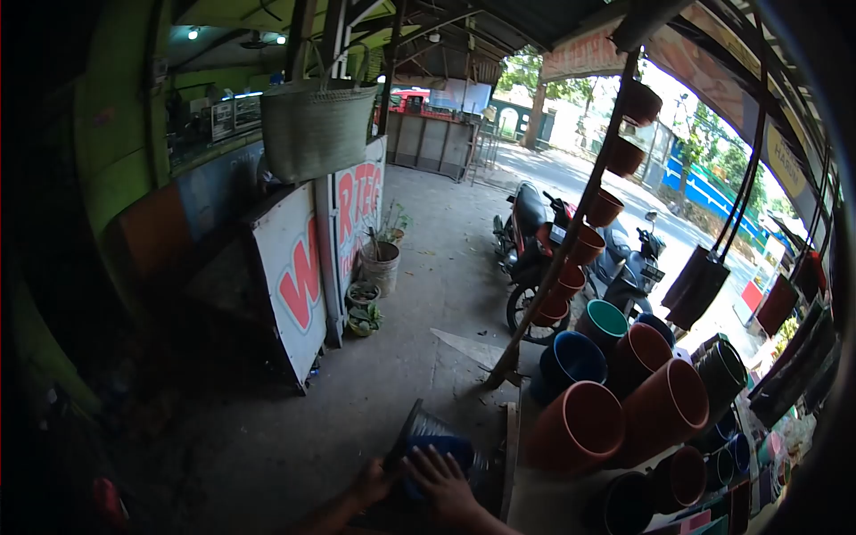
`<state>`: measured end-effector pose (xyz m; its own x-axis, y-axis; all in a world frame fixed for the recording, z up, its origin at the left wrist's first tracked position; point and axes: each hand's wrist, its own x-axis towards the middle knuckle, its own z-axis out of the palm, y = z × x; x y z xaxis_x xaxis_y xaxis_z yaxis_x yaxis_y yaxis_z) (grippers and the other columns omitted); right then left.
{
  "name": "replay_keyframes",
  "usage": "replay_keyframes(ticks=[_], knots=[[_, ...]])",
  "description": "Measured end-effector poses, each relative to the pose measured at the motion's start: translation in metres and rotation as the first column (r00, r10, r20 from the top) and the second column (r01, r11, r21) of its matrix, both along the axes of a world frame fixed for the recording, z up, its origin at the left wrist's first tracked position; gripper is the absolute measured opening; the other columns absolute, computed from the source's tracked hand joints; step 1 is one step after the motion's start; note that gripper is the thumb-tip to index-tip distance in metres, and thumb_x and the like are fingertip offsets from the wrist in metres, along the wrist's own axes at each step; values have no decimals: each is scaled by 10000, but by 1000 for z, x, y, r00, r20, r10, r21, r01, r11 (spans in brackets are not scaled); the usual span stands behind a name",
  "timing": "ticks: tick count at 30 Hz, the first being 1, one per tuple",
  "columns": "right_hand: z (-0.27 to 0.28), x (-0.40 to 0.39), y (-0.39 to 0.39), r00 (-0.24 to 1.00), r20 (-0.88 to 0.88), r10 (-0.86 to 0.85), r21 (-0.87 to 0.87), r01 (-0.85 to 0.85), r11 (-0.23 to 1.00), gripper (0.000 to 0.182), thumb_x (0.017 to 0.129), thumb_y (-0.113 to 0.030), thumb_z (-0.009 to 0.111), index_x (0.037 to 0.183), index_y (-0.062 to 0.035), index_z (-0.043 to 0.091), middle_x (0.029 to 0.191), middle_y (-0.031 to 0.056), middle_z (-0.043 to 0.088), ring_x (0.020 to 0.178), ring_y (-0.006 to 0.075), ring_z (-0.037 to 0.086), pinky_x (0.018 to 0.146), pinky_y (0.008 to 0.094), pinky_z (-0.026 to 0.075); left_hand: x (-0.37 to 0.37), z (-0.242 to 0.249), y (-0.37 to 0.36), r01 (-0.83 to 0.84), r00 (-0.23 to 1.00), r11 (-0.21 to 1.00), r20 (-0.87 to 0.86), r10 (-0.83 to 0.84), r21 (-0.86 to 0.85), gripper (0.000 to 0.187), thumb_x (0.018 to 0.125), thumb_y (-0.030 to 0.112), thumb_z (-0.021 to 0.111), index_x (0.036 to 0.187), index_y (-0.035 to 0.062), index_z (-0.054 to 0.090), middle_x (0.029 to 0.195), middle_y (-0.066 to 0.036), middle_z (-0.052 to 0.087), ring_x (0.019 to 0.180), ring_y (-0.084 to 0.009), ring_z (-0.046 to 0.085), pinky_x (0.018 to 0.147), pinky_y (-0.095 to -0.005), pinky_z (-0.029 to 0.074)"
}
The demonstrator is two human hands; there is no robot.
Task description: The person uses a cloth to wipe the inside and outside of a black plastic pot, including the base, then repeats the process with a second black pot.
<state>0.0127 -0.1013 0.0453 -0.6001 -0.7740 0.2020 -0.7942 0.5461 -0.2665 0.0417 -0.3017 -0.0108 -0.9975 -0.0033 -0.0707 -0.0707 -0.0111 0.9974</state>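
A dark, ribbed pot [430,423] is tilted on its side low in the head view, with its rim toward the left. Dark blue material [457,446], perhaps a cloth, covers part of its side. My left hand [372,482] grips the pot at the rim end, its fingers partly hidden in shadow. My right hand [439,475] lies on the blue material with the fingers spread and stretched out. Whether the blue part is separate from the pot is hard to tell in the dim light.
Large brown pots [578,430], a blue pot [573,358] and a green one [606,319] stand to my right. A leaning pole [571,241] carries small hanging pots. Motorcycles [530,218] are parked beyond. A lettered board [290,285] and hanging basket [318,129] are left.
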Motion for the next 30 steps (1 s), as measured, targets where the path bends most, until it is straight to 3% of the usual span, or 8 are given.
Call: replay_keyframes(ticks=[2,4,7,13,21,25,27,30], knots=[[3,4,-29,992,-35,123,-6,-124,992,858,761,-331,620,1527,-178,264,1590,102,233,1467,314,211,1150,544,192,1,1,-21,-97,995,992,-17,99,79,461,967,434,576,1078,-9,637,949,-28,664,890,-101,580,798,-294,506],[25,7,-57,977,-95,189,-55,-195,979,556,885,-212,526,1411,-45,461,1519,147,370,1405,332,332,1137,452,241,1,3,-47,-181,981,982,-77,177,-47,404,968,396,594,994,-2,658,874,-4,653,821,-82,543,726,-291,488],[31,-31,-88,974,-60,219,69,-215,974,830,764,-303,609,1519,-184,285,1585,94,252,1461,318,231,1145,544,212,1,10,-84,-161,987,987,-18,161,5,381,974,376,586,962,1,651,843,-2,640,808,-82,537,725,-296,484],[46,-95,-137,985,109,131,-76,-123,989,862,720,-256,632,1511,-176,301,1574,102,277,1451,341,246,1135,547,236,-10,22,-140,-141,988,982,-80,131,-129,365,998,345,545,977,-7,638,862,-5,630,814,-73,549,718,-273,494],[22,-79,-194,936,-118,332,50,-329,943,763,796,-296,575,1507,-186,321,1596,112,222,1477,338,181,1154,536,184,-14,37,-183,-231,973,973,31,230,9,437,953,404,611,1069,-17,636,886,-37,661,810,-97,571,744,-288,496],[56,-127,-210,962,25,272,-27,-271,962,767,780,-240,586,1503,-190,337,1551,126,323,1447,341,264,1161,507,217,-10,37,-218,-135,964,990,233,124,32,456,948,435,610,1033,-11,644,830,-32,656,776,-88,564,696,-275,490],[52,-168,-210,863,265,431,-178,-395,901,728,793,-169,575,1491,-175,367,1548,147,318,1454,343,240,1176,453,212,-13,15,-234,-132,988,990,91,127,56,484,945,472,595,1023,-3,644,798,-26,647,760,-96,575,681,-281,492],[28,-205,-199,594,736,325,-371,-47,927,535,903,-129,500,1431,-72,435,1457,153,441,1369,302,385,1143,402,294,-20,-29,-265,-89,995,988,-26,93,130,573,933,553,555,1076,5,635,836,-39,658,801,-129,614,718,-305,512]])
